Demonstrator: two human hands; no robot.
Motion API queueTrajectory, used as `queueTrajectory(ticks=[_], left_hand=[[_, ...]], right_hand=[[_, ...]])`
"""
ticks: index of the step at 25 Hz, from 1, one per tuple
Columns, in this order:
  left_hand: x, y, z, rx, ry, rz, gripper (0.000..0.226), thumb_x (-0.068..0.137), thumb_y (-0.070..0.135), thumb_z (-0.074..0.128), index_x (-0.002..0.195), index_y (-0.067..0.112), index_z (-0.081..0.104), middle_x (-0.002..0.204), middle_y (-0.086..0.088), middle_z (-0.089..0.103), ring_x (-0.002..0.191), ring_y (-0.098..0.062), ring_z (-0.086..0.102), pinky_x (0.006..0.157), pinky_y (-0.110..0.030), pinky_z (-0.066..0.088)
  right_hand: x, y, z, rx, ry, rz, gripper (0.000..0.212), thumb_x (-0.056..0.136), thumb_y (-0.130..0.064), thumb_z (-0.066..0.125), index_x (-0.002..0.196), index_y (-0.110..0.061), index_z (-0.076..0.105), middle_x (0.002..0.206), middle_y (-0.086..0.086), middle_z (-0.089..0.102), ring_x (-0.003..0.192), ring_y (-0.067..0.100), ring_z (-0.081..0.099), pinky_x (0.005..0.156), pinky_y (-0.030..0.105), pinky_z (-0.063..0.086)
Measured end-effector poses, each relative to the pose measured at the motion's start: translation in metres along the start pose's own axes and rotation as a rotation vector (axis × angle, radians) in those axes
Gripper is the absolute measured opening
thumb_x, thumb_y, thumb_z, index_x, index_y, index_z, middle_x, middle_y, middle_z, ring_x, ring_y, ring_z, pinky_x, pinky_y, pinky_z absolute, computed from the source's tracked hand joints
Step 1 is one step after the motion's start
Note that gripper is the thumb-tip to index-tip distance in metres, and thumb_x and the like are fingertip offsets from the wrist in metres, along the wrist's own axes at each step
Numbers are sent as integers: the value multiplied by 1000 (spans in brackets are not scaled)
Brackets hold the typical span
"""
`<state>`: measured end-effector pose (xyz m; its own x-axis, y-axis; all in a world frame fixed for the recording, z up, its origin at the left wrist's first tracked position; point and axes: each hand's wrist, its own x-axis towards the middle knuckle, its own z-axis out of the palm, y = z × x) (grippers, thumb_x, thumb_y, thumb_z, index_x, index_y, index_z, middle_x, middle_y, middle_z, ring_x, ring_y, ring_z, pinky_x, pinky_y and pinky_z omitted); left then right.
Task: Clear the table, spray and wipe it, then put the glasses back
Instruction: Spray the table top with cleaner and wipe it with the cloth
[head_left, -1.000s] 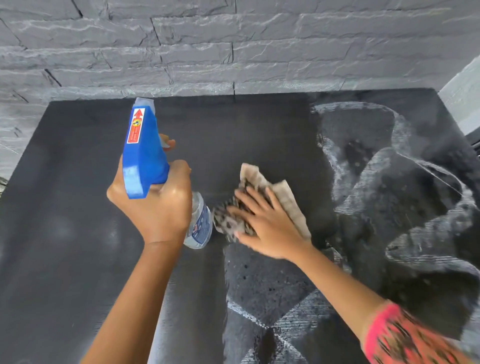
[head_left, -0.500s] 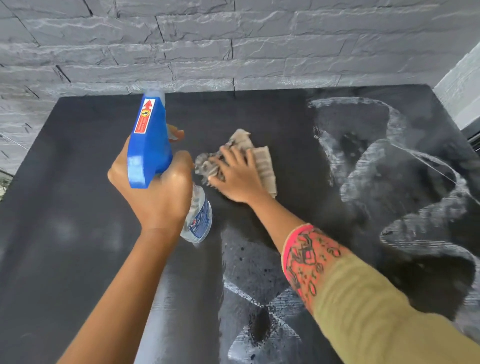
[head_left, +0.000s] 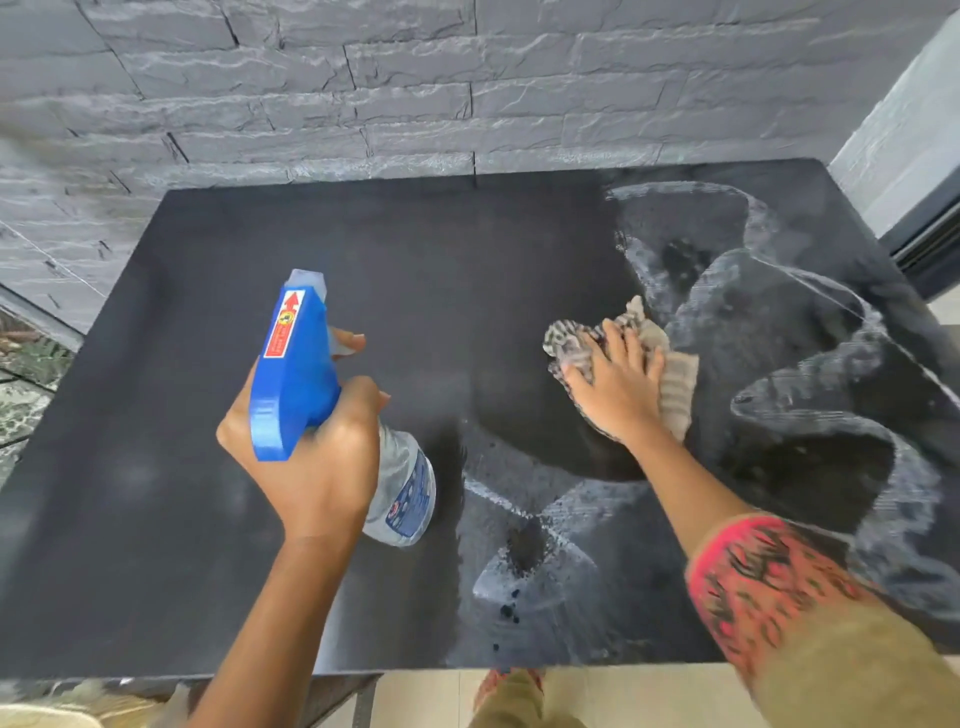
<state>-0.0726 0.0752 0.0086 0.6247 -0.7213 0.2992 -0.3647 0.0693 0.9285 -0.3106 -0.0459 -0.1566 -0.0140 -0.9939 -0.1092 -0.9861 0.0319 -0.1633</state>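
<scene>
Grey stone-brick wall behind; black desk pushed up against it, seen from above. Left part of the desk top matte and dull.

Left hand held above the desk, left of centre. It grips a spray bottle at the neck: blue trigger head up and pointing away toward the wall, clear body with a blue label angled down toward the right. Fingers curled tight round the neck; one fingertip shows past the front of the head, at the trigger. Bottle is clear of the surface.

Right of centre, the right hand lies palm down on a crumpled cloth, beige with a dark striped part, flat on the desk. Fingers straight and slightly spread, pressing the cloth; nothing is gripped.

Wet whitish streaks loop across the right side of the desk, and more run below the cloth toward the near edge, with dark droplet spots there.

Lower right: a sleeve, olive with a pink patterned cuff. Pale floor tile shows under the near edge.
</scene>
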Motion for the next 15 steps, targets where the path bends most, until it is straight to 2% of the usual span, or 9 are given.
queueTrajectory(ticks=[2,3,5,8,10,12,14,15], left_hand=[[-9,-1,-9,-5,15,0,27,56,10,55,67,35,58,71,17,64,63,-23,64,62,-35,54],[-12,-2,-10,-10,23,-2,26,56,11,55,67,34,58,72,16,64,63,-21,64,62,-33,53],[-17,0,-11,-19,34,-4,22,58,6,54,69,25,59,70,15,63,58,-7,62,59,-23,50],[-18,2,-9,-62,57,-8,19,60,-1,53,72,13,59,66,15,60,54,-3,60,57,-18,47],[-17,2,-9,-64,63,0,19,61,2,53,72,16,59,69,13,60,57,-13,60,59,-23,49],[-18,1,-8,-80,55,20,23,63,3,52,73,23,58,72,10,61,63,-33,62,61,-35,53],[-22,2,-7,-89,55,31,22,63,4,52,75,20,59,73,9,62,64,-40,62,63,-43,54],[-23,3,-6,-83,58,31,21,63,4,52,77,19,60,73,9,62,64,-41,62,63,-44,54]], right_hand=[[-3,-44,12,15,-18,-107,57,93,-57,26,145,-32,25,158,-3,8,144,22,0,114,55,-3],[-16,-65,17,7,-28,-221,57,93,-58,26,145,-33,26,158,-2,9,144,22,1,114,54,-4],[-57,-87,24,-30,-40,-431,59,90,-59,23,143,-33,29,157,-1,13,144,21,4,114,52,-3],[-125,-59,27,-41,8,-559,57,88,-58,27,137,-34,41,153,-1,28,142,22,20,114,50,6],[-151,-17,26,-56,34,-508,56,87,-58,31,135,-34,45,152,-3,31,141,20,23,113,48,8],[-139,20,17,-63,16,-344,63,86,-62,21,141,-35,35,156,-5,19,144,16,10,114,46,1],[-98,25,11,-50,13,-141,64,88,-61,17,145,-34,27,158,-4,10,145,17,2,115,48,-2],[-76,16,11,-33,33,-65,61,90,-59,20,145,-32,28,158,-3,11,145,19,3,115,51,0]])
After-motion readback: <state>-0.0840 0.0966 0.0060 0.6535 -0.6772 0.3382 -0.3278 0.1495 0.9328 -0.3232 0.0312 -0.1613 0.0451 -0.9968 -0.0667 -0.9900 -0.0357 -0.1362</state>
